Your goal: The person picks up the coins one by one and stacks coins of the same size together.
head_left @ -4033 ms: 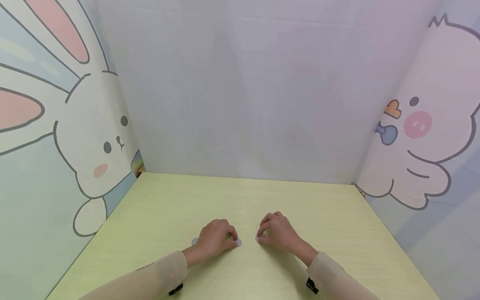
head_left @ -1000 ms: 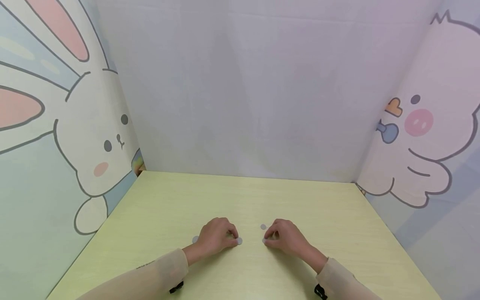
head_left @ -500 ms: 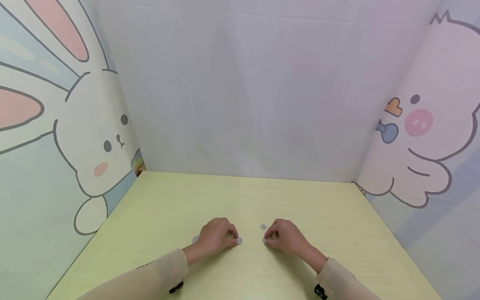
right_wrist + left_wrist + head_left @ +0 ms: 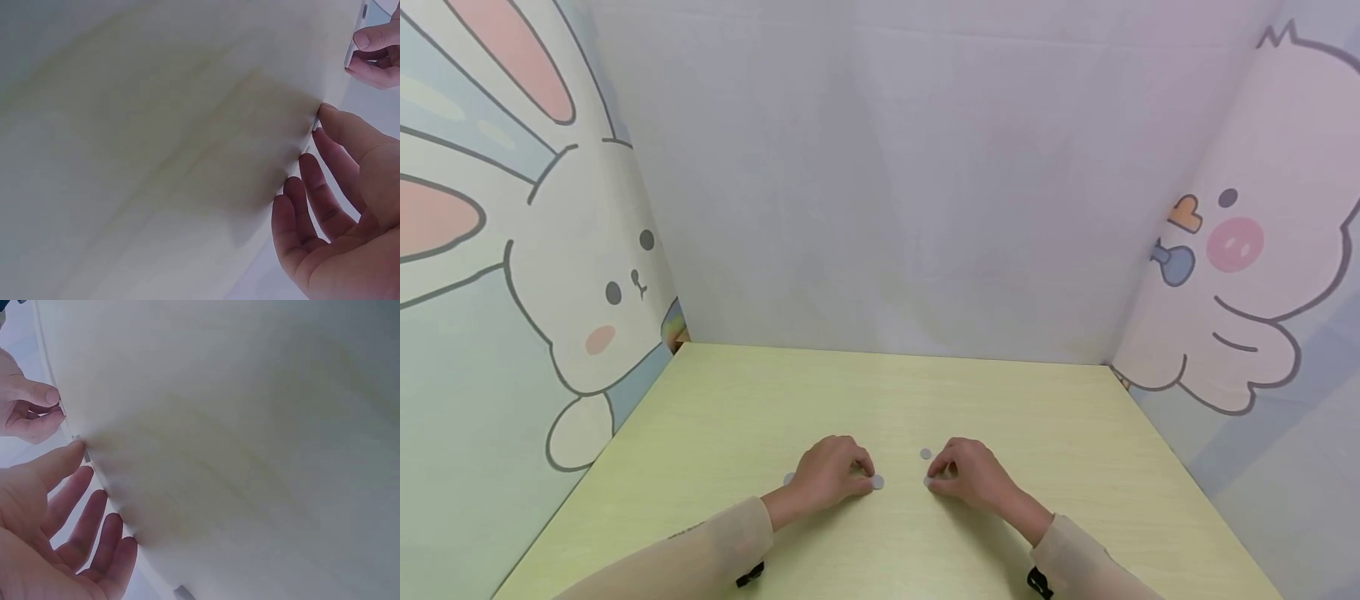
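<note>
Low over the table, my left hand (image 4: 829,472) pinches a small flat grey disc (image 4: 878,482) between thumb and forefinger. Another grey disc (image 4: 788,479) lies just left of that hand, partly covered by it; the left wrist view shows this disc (image 4: 184,592) as a short grey edge. Opposite, my right hand (image 4: 973,477) holds a similar disc (image 4: 928,482) by its edge, mostly hidden by the fingertips. Slightly beyond those fingers a further disc (image 4: 926,454) lies flat. In the right wrist view the other fingers (image 4: 322,190) are bent loosely, their tips at the tabletop.
The pale yellow wooden table (image 4: 880,392) ends at a plain light curtain (image 4: 880,183) behind. Printed cloth panels flank it: a rabbit (image 4: 587,283) on the left, a white chick (image 4: 1247,250) on the right. Black straps (image 4: 750,574) hang under both sleeves.
Since four seconds ago my right hand has shifted right and a little nearer, and the disc beyond its fingers has come into sight. Over the last second both hands have stayed still.
</note>
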Motion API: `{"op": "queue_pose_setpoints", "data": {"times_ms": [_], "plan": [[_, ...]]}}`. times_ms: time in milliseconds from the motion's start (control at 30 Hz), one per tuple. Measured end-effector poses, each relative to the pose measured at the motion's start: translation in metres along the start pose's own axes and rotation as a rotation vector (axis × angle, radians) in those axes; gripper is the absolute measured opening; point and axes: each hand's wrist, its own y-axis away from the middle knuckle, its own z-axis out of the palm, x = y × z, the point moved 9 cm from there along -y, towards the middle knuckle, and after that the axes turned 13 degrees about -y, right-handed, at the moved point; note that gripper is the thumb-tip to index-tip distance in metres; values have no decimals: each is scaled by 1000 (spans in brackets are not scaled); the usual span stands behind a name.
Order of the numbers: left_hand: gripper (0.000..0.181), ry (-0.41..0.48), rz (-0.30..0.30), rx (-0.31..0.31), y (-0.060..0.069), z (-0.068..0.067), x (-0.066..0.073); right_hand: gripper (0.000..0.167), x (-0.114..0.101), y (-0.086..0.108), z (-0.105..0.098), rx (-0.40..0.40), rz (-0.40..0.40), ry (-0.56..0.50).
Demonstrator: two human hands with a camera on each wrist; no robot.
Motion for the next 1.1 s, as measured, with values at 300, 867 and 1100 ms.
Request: {"op": "queue_pose_setpoints", "data": {"times_ms": [300,867,1100], "plan": [[16,10,8,-31,-2,-1,3,7,1,1,-1,12,22,-19],[22,-13,6,-42,-22,5,29,6,1,2,0,19,33,-17],[21,-47,12,-45,-30,14,40,6,0,3,0,18,33,-32]]}}
